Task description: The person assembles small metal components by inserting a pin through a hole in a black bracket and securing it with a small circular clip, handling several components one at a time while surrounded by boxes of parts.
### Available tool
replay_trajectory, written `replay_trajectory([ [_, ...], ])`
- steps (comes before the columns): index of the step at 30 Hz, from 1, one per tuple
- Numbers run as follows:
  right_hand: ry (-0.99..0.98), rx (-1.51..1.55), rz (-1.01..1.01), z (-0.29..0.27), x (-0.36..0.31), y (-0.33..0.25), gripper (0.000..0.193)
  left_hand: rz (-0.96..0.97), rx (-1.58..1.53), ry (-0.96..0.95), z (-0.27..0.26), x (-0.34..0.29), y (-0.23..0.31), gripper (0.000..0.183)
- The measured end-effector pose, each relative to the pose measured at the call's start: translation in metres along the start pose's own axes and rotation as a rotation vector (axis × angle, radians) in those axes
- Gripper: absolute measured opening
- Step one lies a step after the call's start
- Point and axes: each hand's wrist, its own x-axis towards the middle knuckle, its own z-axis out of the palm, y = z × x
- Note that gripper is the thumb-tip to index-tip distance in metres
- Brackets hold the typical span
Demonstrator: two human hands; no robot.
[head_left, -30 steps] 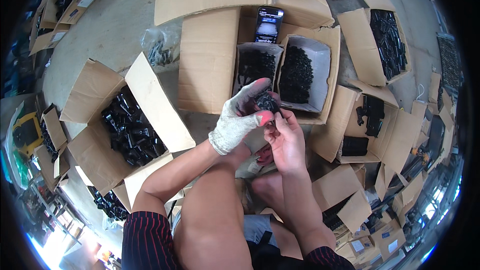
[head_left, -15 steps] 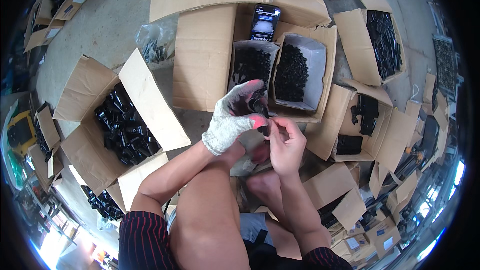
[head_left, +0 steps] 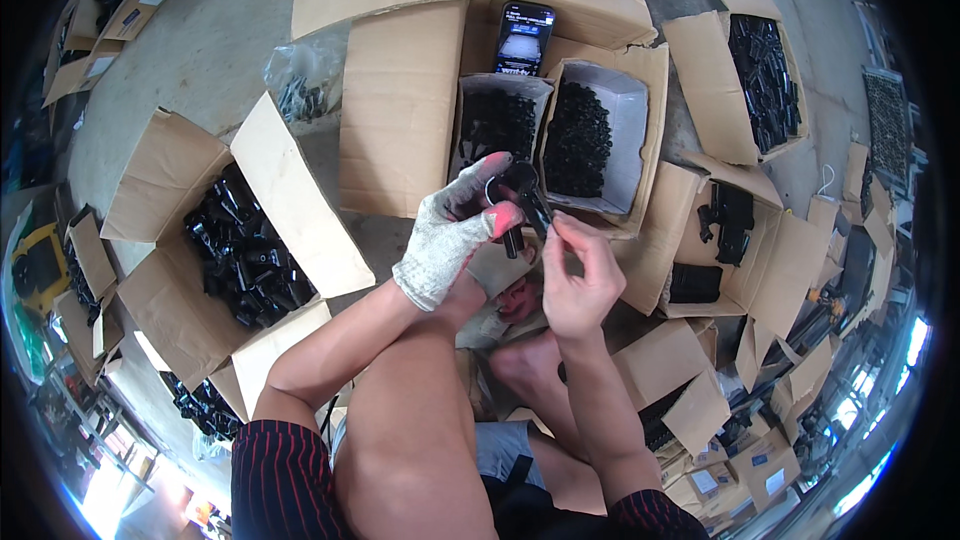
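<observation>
My left hand point(head_left: 443, 242), in a pale work glove with reddish fingertips, is closed on a black part point(head_left: 522, 181) with a rounded upper end and a short stem pointing down. My bare right hand point(head_left: 583, 278) pinches the lower end of a slim black strip point(head_left: 538, 212) beside that rounded end. Whether the strip is joined to the part, I cannot tell. Just beyond my hands, a large carton point(head_left: 402, 110) holds two smaller boxes of small black pieces: a left inner box point(head_left: 545, 87) and a right inner box point(head_left: 625, 105).
A lit phone point(head_left: 524, 37) leans at the back of the large carton. To the left stands an open carton of glossy black parts point(head_left: 250, 255). On the right are a carton of long black pieces point(head_left: 765, 80) and one with black blocks point(head_left: 697, 283). A clear bag point(head_left: 305, 80) lies on the floor.
The black part has turned in my left hand, so its rounded end and stem now show. My right hand has shifted slightly right and down along the slim strip.
</observation>
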Motion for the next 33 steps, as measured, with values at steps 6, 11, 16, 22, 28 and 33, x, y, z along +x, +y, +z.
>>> replay_trajectory([
  [6, -0.022, -0.095, -0.193, 0.005, -0.004, -0.006, 0.025, -0.066, 0.051, 0.051, -0.002, 0.004, -0.004, 0.063],
  [11, -0.082, -0.116, -0.29, 0.006, -0.007, -0.001, 0.03, -0.123, 0.071, 0.058, -0.008, 0.005, -0.003, 0.062],
  [16, -0.098, -0.11, -0.299, 0.005, -0.01, 0.002, 0.029, -0.126, 0.022, 0.05, -0.01, 0.007, -0.01, 0.062],
  [22, -0.128, -0.077, -0.341, 0.007, -0.013, 0.012, 0.027, -0.118, -0.022, 0.065, -0.008, 0.008, -0.013, 0.061],
  [28, -0.162, 0.386, 0.194, 0.005, -0.012, 0.004, 0.016, 0.028, 0.134, 0.046, 0.001, 0.0, 0.0, 0.062],
  [33, -0.221, 0.588, 0.391, 0.007, -0.012, 0.007, 0.033, 0.02, 0.271, 0.041, 0.011, -0.004, 0.006, 0.062],
])
